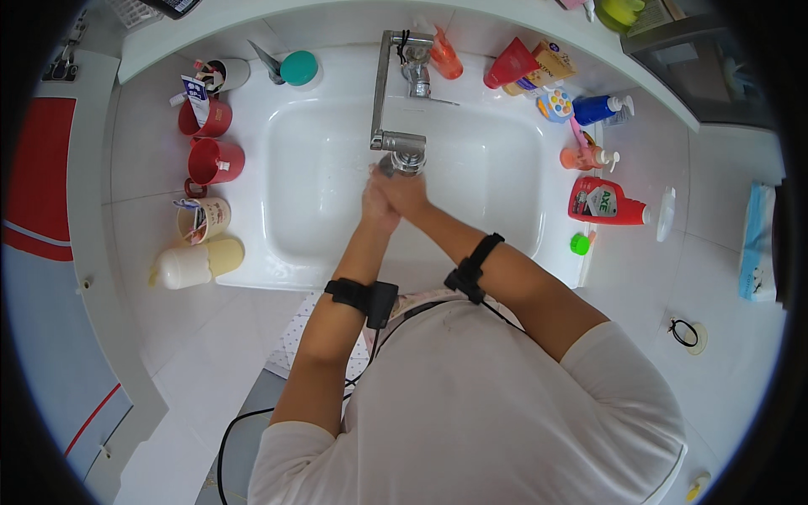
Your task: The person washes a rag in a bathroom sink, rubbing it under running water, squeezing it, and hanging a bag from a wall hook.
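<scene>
Both my hands meet below the spout of a chrome faucet (404, 145), over the white washbasin (492, 198). My right hand (407, 194) lies across my left hand (379, 209), and the two touch. The spout end covers part of them, and the fingers are blurred, so I cannot tell how they are bent. A small dark grey piece (386, 166) shows beside the spout at the fingertips; whether it belongs to the faucet or lies in the hands is unclear. Each forearm wears a black strap with a small box and a cable.
Along the left rim stand red mugs (216, 162), a cream cup (210, 219) with brushes and a pale pump bottle (183, 266). A teal-lidded jar (299, 68) sits behind. Right of the basin are a red bottle (604, 201), a blue pump bottle (593, 109) and a red tube (511, 64).
</scene>
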The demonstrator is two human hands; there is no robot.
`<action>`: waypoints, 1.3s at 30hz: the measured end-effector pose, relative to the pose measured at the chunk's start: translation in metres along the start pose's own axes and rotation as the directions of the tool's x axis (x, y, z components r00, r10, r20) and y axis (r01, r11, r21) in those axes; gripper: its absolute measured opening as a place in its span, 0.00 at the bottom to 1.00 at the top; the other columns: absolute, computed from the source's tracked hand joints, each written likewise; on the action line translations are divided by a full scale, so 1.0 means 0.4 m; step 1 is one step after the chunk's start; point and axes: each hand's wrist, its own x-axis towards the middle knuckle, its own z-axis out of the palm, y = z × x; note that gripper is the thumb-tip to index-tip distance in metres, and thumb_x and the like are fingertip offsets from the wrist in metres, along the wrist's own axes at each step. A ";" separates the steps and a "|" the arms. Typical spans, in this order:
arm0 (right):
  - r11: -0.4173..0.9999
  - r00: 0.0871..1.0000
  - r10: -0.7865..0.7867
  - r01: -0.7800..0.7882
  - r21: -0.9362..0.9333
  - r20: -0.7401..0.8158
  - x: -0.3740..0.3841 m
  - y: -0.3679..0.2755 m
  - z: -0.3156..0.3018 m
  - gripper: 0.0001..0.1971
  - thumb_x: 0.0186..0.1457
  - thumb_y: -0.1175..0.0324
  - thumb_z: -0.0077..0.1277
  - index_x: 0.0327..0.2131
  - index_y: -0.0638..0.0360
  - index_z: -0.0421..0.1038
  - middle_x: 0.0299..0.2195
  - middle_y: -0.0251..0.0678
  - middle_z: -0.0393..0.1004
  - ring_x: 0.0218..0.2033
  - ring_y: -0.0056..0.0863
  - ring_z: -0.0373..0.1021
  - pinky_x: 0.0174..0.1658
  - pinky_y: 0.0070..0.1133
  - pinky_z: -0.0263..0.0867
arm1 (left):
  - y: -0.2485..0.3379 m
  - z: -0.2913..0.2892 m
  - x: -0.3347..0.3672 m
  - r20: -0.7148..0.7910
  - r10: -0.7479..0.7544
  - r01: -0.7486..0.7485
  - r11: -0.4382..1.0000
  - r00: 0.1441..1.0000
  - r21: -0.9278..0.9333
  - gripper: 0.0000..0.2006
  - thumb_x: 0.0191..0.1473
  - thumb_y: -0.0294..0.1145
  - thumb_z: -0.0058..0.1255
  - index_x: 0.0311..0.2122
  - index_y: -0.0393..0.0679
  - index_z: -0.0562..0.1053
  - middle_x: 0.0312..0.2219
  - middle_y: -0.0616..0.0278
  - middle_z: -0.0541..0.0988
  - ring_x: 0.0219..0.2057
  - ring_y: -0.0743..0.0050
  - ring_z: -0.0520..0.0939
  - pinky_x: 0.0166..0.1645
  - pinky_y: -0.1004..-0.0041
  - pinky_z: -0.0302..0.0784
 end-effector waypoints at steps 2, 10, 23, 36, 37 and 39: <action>0.994 0.995 -0.075 0.070 -0.080 -0.061 0.026 0.007 -0.035 0.20 0.34 0.58 0.55 0.32 0.57 0.66 0.30 0.43 0.70 0.32 0.43 0.67 0.36 0.30 0.63 | -0.040 -0.002 0.016 -0.401 0.140 -0.056 0.975 0.905 0.215 0.15 0.55 0.36 0.29 0.43 0.39 0.63 0.36 0.60 0.70 0.40 0.72 0.69 0.45 0.72 0.65; 0.961 0.998 -0.015 0.032 -0.276 0.066 -0.022 -0.069 -0.065 0.20 0.37 0.57 0.51 0.34 0.57 0.66 0.30 0.45 0.70 0.32 0.43 0.67 0.34 0.30 0.63 | -0.030 -0.030 0.023 -0.116 -0.038 0.034 0.999 0.992 -0.034 0.16 0.55 0.37 0.29 0.47 0.42 0.60 0.41 0.61 0.68 0.42 0.69 0.69 0.48 0.70 0.64; 0.955 0.998 -0.040 0.052 -0.293 0.045 0.034 -0.042 -0.075 0.28 0.34 0.64 0.56 0.44 0.56 0.61 0.40 0.46 0.66 0.39 0.45 0.64 0.40 0.30 0.61 | -0.048 -0.007 0.033 -0.356 0.097 -0.025 0.980 0.930 0.200 0.18 0.55 0.42 0.30 0.47 0.43 0.59 0.41 0.62 0.68 0.44 0.69 0.67 0.49 0.68 0.63; 0.976 0.977 -0.165 0.143 -0.164 -0.132 0.036 -0.018 -0.057 0.18 0.36 0.64 0.54 0.34 0.57 0.64 0.24 0.42 0.71 0.26 0.45 0.68 0.28 0.32 0.63 | -0.090 0.011 0.016 -0.426 0.217 -0.060 0.934 0.878 0.352 0.20 0.56 0.40 0.27 0.52 0.42 0.54 0.45 0.60 0.64 0.47 0.69 0.65 0.52 0.72 0.58; 0.975 0.975 -0.170 0.146 -0.169 -0.141 0.020 -0.013 -0.044 0.18 0.36 0.64 0.54 0.34 0.57 0.64 0.24 0.42 0.71 0.26 0.45 0.68 0.28 0.32 0.63 | -0.063 0.001 0.030 -0.417 0.211 -0.057 0.935 0.884 0.351 0.20 0.56 0.40 0.27 0.52 0.42 0.54 0.45 0.60 0.64 0.47 0.69 0.65 0.52 0.72 0.58; 0.981 0.991 -0.129 0.122 -0.152 -0.032 -0.025 -0.039 -0.016 0.16 0.37 0.66 0.54 0.31 0.62 0.64 0.23 0.41 0.71 0.29 0.36 0.69 0.32 0.27 0.62 | 0.011 -0.052 0.037 -0.287 0.034 -0.003 0.994 0.957 0.106 0.20 0.56 0.40 0.26 0.51 0.43 0.55 0.46 0.59 0.64 0.47 0.70 0.64 0.53 0.72 0.57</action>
